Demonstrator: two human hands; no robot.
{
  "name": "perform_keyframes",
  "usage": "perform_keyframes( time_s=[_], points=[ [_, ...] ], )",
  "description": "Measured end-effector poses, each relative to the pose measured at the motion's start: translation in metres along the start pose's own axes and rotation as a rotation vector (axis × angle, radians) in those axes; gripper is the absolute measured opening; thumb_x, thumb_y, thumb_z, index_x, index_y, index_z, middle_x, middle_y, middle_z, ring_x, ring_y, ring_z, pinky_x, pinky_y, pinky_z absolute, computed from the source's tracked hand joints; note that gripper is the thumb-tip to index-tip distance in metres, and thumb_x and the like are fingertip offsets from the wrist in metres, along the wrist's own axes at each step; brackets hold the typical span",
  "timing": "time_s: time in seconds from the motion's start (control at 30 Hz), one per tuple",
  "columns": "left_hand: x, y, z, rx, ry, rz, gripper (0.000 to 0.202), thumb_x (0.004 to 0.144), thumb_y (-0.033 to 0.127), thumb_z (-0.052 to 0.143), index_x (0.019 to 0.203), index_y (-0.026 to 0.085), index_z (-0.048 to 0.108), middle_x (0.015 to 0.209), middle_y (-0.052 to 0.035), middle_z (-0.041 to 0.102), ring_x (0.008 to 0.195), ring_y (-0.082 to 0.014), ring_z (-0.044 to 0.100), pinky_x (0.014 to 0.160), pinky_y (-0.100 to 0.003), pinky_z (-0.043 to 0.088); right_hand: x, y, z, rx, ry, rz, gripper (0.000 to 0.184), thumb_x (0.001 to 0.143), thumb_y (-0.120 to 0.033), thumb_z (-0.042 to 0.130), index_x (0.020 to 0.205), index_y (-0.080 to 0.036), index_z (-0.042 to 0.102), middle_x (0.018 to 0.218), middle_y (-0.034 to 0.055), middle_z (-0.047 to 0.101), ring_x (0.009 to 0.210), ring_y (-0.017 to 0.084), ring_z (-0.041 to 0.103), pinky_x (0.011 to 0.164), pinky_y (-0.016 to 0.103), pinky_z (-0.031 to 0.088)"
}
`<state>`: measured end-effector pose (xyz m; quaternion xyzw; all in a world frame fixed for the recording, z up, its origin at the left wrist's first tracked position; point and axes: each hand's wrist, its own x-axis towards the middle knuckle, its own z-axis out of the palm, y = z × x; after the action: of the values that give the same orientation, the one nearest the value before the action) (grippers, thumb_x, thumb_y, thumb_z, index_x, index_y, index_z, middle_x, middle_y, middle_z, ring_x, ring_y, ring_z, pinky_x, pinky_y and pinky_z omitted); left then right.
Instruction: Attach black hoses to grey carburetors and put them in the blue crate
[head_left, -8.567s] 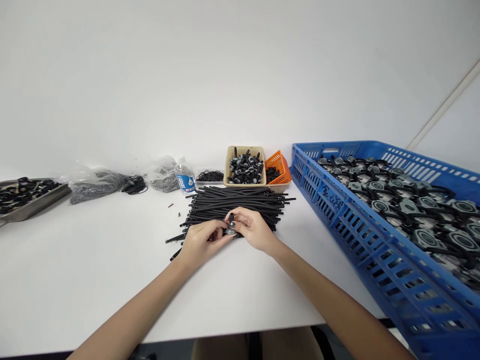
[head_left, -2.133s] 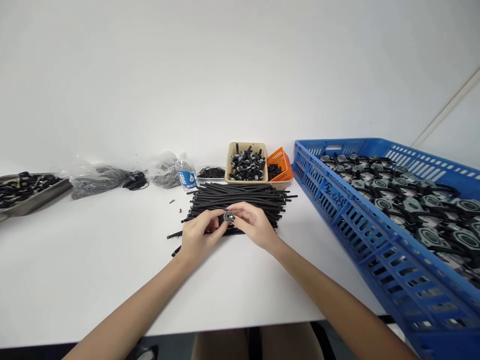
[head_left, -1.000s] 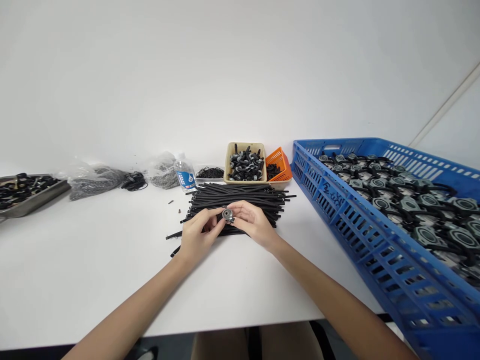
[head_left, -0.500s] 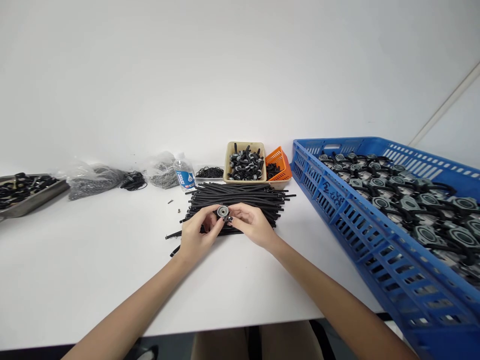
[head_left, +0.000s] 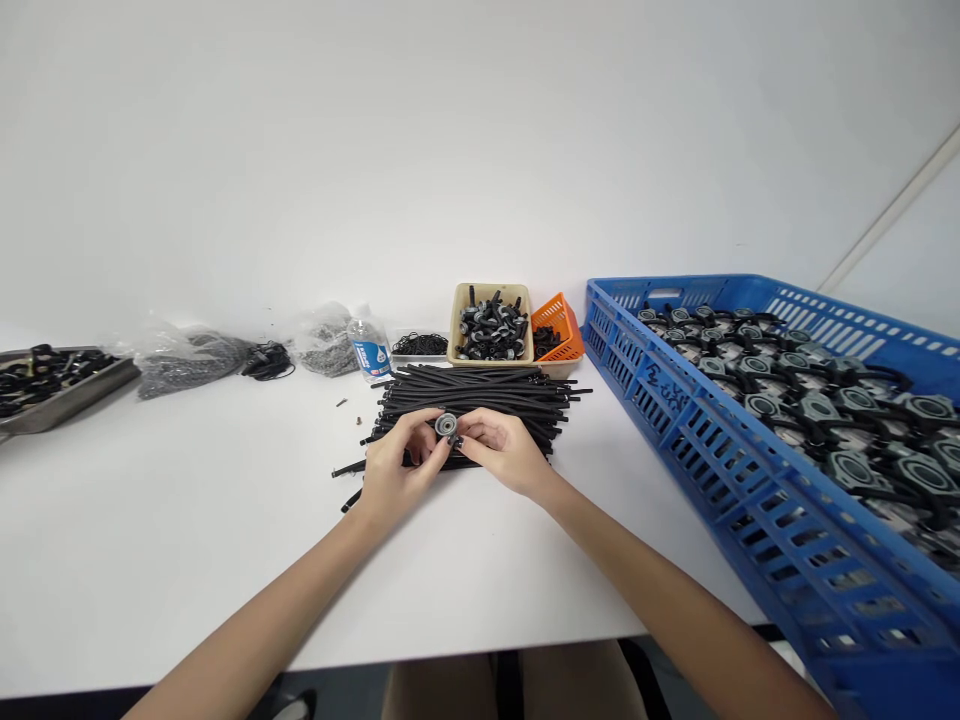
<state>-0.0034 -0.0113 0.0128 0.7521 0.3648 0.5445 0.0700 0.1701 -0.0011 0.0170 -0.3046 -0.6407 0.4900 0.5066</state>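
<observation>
A small round grey fitting (head_left: 446, 425) with concentric rings faces up toward me. My left hand (head_left: 397, 462) pinches it from the left, thumb below and forefinger above. My right hand (head_left: 504, 448) is closed at the fitting's lower right edge, its thumb tip almost meeting the left thumb. Whatever lies between the right fingertips is too small and covered to make out clearly. Beneath and behind both hands lies a pile of black rubber hoses (head_left: 480, 395), partly hidden by them.
Beyond the hoses stand a cream bin (head_left: 453, 340) of black and grey fittings and an orange basket (head_left: 570, 330). A blue crate (head_left: 697, 455) of metal assemblies fills the right. Leftward are a bottle (head_left: 369, 350), plastic bags (head_left: 187, 362), black rings (head_left: 418, 344) and a metal tray (head_left: 82, 395).
The fitting has tipped very slightly between my fingers and sits a touch lower. Both hands stay in nearly the same place.
</observation>
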Motion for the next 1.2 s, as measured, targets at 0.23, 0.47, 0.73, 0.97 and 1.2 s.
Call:
perform_keyframes(
  time_s=[0.23,0.47,0.73,0.97,1.2],
  points=[
    [-0.0003,-0.0031,0.0007,-0.012,0.025,0.01,0.015,0.086,0.02,0.064,0.1,0.02,0.058,0.063,0.0072,0.056,0.051,-0.0061,0.051,0.05,-0.016,0.044,0.0001,-0.0004,0.0001,0.002,0.005,0.002,0.013,0.076,-0.024,0.069,0.087,-0.018,0.066,0.084,0.0028,0.069,0.077,0.016,0.065,0.072,0.03,0.052],
    [-0.0002,-0.0028,-0.0004,0.017,0.001,0.046,0.006,0.086,0.016,0.063,0.09,0.02,0.06,0.064,0.0062,0.059,0.052,-0.0061,0.051,0.051,-0.016,0.044,0.0,-0.0006,-0.0004,-0.008,0.008,-0.009,0.012,0.077,-0.024,0.068,0.087,-0.019,0.066,0.084,0.0024,0.068,0.077,0.016,0.064,0.072,0.029,0.051],
    [-0.0001,-0.0032,-0.0003,0.06,-0.021,0.075,0.005,0.088,0.016,0.062,0.092,0.019,0.061,0.064,0.0061,0.058,0.052,-0.0057,0.05,0.052,-0.016,0.044,-0.0003,0.0012,-0.0004,-0.013,0.011,-0.026,0.014,0.076,-0.019,0.066,0.09,-0.018,0.065,0.085,0.0017,0.067,0.077,0.015,0.064,0.073,0.028,0.051],
    [-0.0002,-0.0041,0.0014,0.01,-0.031,0.007,0.004,0.089,0.018,0.06,0.092,0.019,0.06,0.066,0.0052,0.057,0.053,-0.0065,0.049,0.053,-0.017,0.043,-0.0005,0.0006,-0.0006,-0.039,0.015,-0.028,0.016,0.076,-0.019,0.066,0.091,-0.018,0.067,0.086,0.0021,0.069,0.076,0.014,0.064,0.072,0.028,0.051],
    [0.0025,-0.0039,0.0026,-0.182,-0.021,-0.25,0.011,0.09,0.028,0.06,0.094,0.02,0.055,0.066,0.0056,0.053,0.054,-0.0082,0.05,0.053,-0.019,0.042,-0.002,-0.0014,0.0018,-0.076,0.009,-0.03,0.024,0.075,-0.019,0.065,0.099,-0.018,0.066,0.092,0.0042,0.07,0.077,0.014,0.064,0.071,0.028,0.051]
  ],
)
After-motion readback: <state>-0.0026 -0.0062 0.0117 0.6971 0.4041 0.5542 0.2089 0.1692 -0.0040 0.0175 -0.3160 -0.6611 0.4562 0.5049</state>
